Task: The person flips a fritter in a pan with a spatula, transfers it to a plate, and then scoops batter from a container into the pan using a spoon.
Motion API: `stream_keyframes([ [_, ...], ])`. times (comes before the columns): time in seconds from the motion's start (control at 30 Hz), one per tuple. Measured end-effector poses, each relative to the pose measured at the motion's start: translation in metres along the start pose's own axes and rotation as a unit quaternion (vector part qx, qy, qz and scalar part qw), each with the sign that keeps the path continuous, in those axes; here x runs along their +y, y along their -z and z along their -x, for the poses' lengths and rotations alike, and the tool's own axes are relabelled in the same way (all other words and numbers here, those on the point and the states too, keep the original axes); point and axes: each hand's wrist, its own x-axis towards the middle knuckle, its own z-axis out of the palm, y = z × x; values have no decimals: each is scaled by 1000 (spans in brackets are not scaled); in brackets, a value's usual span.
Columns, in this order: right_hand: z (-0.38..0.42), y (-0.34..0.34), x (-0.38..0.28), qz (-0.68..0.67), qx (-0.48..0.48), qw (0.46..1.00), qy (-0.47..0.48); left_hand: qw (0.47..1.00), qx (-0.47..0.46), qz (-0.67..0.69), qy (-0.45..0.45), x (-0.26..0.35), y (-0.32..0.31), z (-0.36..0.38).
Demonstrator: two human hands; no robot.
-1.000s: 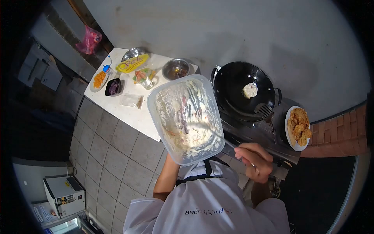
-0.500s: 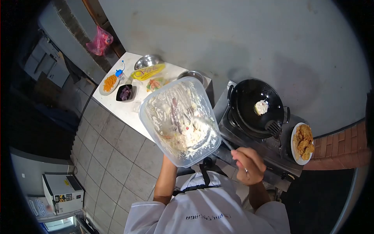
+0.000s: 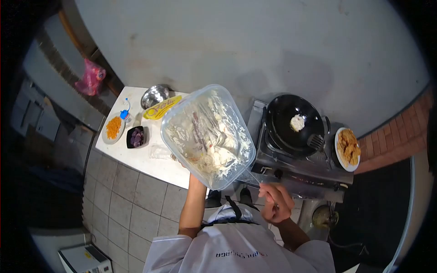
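Observation:
A clear plastic tub [image 3: 207, 135] smeared with pale batter is held up tilted in front of me. My left hand is hidden under the tub; only its forearm [image 3: 191, 204] shows. My right hand [image 3: 275, 203] grips the handle of a metal utensil [image 3: 251, 175] whose end reaches into the batter. Further right a black wok [image 3: 293, 123] sits on a gas stove [image 3: 296, 164], with one pale fritter [image 3: 297, 122] frying in it and a slotted spatula [image 3: 317, 142] resting on its rim.
A white plate of fried fritters [image 3: 348, 147] stands right of the stove. The white table [image 3: 150, 159] at the left carries a steel bowl [image 3: 154, 95], a yellow packet [image 3: 162, 107], a plate of orange shreds [image 3: 113, 128] and a dark dish [image 3: 136, 137]. Tiled floor lies below.
The view has pulled back and shifted, so the stove and table look smaller. The tub stays raised, and my right hand with the utensil has moved slightly lower and left along the tub's near edge.

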Motion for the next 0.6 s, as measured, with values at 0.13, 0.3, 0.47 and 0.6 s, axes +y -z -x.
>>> stream_keyframes([
  [0.13, -23, -4, 0, 87, -8, 993, 78, 999, -31, 17, 41, -1, 4, 6],
  [0.3, -36, -24, -6, 150, -40, 982, 105, 995, -55, 28, 79, -10, -3, -21],
  [0.47, -1, -54, -16, 179, -2, 982, 66, 994, -68, 45, 73, 0, 6, -30],
  [0.6, 0, -57, -31, 153, 0, 988, 29, 994, -66, 49, 66, 7, 10, -36],
])
